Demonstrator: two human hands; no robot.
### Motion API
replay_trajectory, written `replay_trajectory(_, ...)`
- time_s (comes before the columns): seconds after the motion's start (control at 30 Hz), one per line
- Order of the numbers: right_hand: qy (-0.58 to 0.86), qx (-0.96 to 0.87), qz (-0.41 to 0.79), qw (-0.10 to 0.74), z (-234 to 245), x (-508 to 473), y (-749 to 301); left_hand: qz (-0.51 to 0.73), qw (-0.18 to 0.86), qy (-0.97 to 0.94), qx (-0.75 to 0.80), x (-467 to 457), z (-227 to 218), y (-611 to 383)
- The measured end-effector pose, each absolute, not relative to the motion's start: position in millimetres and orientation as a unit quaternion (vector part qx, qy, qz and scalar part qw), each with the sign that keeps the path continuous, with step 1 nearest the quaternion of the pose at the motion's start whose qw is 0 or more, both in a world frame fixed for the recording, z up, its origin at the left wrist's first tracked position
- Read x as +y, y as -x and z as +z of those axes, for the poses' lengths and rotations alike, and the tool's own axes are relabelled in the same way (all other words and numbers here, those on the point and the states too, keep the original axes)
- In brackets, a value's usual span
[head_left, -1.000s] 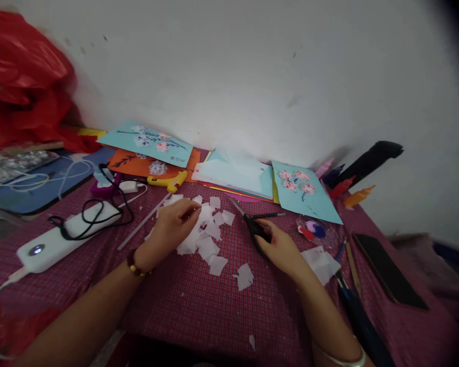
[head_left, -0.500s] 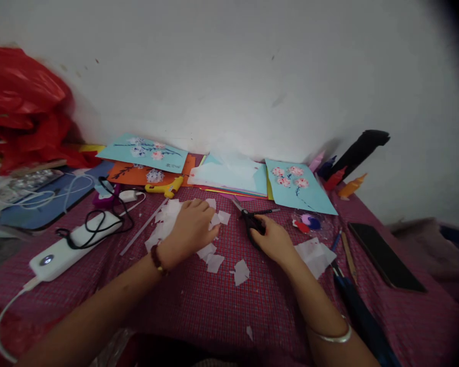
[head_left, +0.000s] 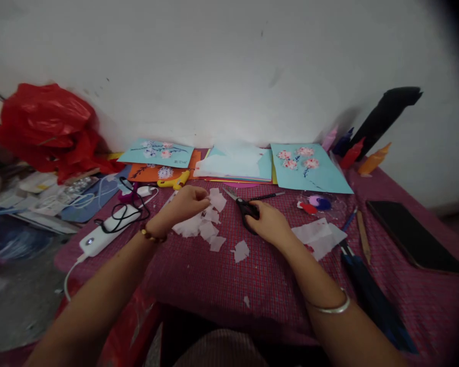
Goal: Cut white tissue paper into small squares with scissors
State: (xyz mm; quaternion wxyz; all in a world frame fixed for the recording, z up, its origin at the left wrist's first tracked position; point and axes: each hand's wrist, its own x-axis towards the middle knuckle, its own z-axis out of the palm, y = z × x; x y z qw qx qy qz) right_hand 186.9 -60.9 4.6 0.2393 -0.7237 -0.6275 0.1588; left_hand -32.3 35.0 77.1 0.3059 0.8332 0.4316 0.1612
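My left hand (head_left: 185, 203) is closed in a pinch on a small white paper square (head_left: 218, 200), lifted just above a loose pile of white paper pieces (head_left: 199, 228) on the red checked cloth (head_left: 229, 285). My right hand (head_left: 268, 223) rests on the cloth with its fingers round the black handles of a pair of scissors (head_left: 243, 204), whose blades point away to the upper left. One stray paper piece (head_left: 240, 251) lies between my two forearms.
Blue flower cards (head_left: 309, 168), orange card and a paper stack (head_left: 235, 167) line the wall. A yellow glue gun (head_left: 174, 180), white power strip (head_left: 109, 229) with cables, red plastic bag (head_left: 48, 127) stand left. White sheets (head_left: 318, 235), pencils, paint bottles (head_left: 371, 162), dark phone (head_left: 416, 234) lie right.
My left hand went down onto the paper pile, then came up pinching one white square. My right hand stayed on the scissors. The view pulled back and shifted left.
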Motion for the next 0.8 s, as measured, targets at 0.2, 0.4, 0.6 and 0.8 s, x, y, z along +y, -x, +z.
replay_trajectory(0.2,0.718,-0.64,0.151,0.227,5,-63,-183,0.08,0.436,-0.807,0.391,-1,67,33)
replay_trajectory(0.4,0.718,-0.645,0.145,0.218,5,-63,-184,0.051,0.356,-0.851,0.383,-7,43,25)
replay_trajectory(0.6,0.719,-0.644,0.146,0.216,6,-62,-186,0.046,0.266,-0.898,0.348,-31,40,22)
replay_trajectory(0.8,0.718,-0.646,0.144,0.218,7,-63,-187,0.026,0.255,-0.912,0.32,-48,39,13)
